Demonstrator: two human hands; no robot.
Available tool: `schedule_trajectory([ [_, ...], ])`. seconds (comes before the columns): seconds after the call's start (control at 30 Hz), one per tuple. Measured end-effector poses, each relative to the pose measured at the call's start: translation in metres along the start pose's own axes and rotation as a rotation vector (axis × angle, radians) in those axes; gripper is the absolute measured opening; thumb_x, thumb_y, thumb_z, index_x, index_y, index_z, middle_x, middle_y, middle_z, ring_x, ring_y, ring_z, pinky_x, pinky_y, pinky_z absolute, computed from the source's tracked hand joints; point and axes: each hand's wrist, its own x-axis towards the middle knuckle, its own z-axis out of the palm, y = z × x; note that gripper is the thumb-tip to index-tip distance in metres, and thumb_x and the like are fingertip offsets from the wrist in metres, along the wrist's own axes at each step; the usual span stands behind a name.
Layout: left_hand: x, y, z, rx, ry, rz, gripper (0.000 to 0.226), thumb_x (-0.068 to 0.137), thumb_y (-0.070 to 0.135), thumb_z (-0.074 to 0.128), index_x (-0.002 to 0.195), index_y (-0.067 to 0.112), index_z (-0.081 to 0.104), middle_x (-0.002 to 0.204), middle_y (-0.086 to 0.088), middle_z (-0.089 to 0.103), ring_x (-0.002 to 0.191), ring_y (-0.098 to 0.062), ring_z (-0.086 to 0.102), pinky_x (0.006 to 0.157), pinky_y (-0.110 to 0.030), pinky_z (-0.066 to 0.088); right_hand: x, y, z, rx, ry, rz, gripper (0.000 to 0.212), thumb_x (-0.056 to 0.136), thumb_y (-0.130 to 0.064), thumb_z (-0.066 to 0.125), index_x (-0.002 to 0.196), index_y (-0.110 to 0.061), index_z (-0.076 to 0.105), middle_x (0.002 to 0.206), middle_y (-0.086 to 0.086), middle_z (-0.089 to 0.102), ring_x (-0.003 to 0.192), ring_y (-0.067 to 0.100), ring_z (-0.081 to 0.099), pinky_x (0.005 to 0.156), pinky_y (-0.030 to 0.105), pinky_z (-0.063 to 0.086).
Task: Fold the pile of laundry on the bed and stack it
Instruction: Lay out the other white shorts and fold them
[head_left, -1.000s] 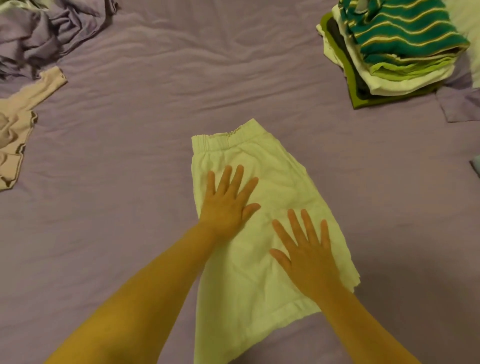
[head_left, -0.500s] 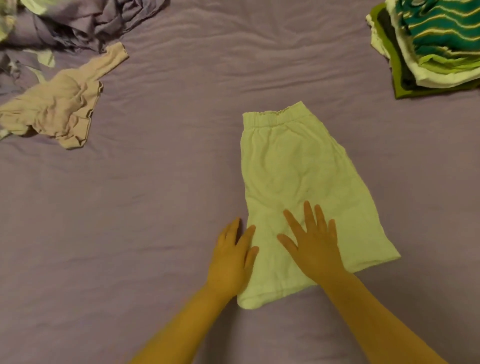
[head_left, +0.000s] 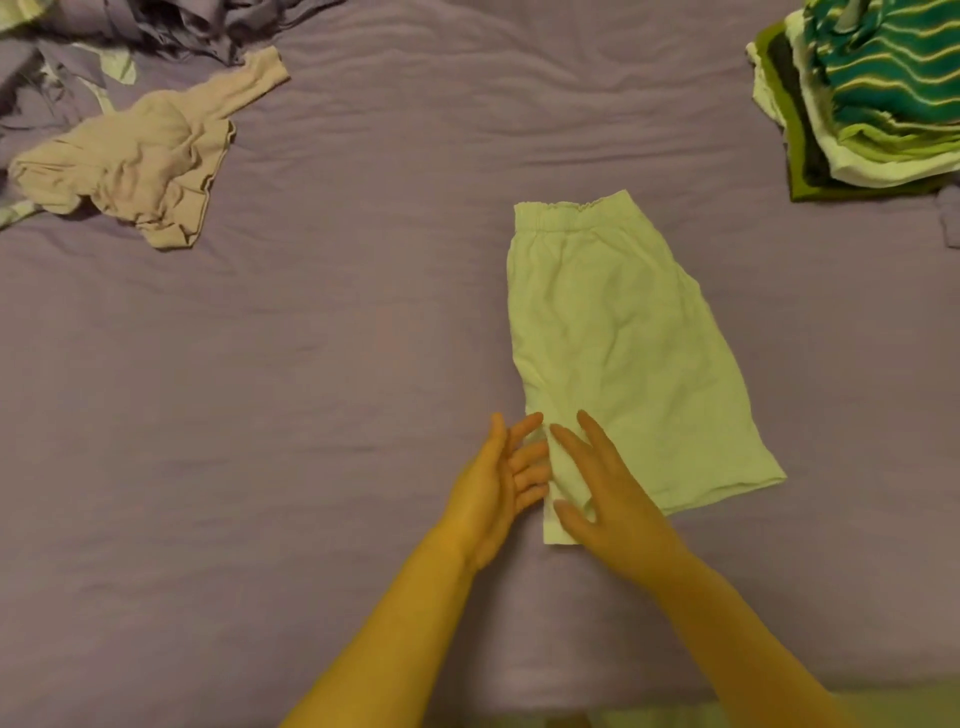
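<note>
Pale green shorts lie flat mid-bed, folded lengthwise. R hand flat, fingers straight, on the hem corner — L hand w/ straight fingers beside it, touching the shorts' edge.

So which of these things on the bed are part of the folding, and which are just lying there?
Part of the job:
- pale green shorts, half folded, at both hands
- left hand and right hand, fingers straight
- crumpled beige garment, unfolded
- rumpled clothes pile, far left
- folded stack, striped top uppermost

Just lying about:
- purple bedsheet
</note>
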Motion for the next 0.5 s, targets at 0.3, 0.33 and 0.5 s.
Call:
schedule_trajectory([
  [0.3,0.004,-0.006,0.011,0.687,0.231,0.341,0.008,0.089,0.017,0.065,0.088,0.022,0.071,0.090,0.012,0.069,0.082,-0.001,0.062,0.068,-0.010,0.046,0.007,0.019,-0.057,0.338,0.334,0.238,0.010,0.092,-0.026,0.059,0.096,-0.034,0.062,0.090,-0.018,0.065,0.081,-0.013,0.058,0.068,0.004,0.044],
  [0.33,0.004,-0.011,0.013,0.728,0.246,0.365,0.007,0.088,0.017,0.066,0.085,0.023,0.070,0.091,0.012,0.068,0.082,0.003,0.060,0.068,-0.006,0.043,0.008,0.019,-0.057,0.361,0.338,0.236,0.009,0.093,-0.027,0.057,0.095,-0.034,0.062,0.088,-0.018,0.065,0.078,-0.012,0.059,0.066,0.005,0.044],
  [0.5,0.010,-0.029,0.030,0.863,0.346,0.482,0.021,0.083,0.019,0.072,0.099,0.024,0.060,0.102,0.013,0.052,0.098,-0.006,0.051,0.084,-0.016,0.044,0.013,0.017,-0.057,0.413,0.369,0.243,0.013,0.098,-0.027,0.048,0.097,-0.024,0.061,0.069,-0.012,0.056,0.059,-0.009,0.053,0.056,0.006,0.043],
])
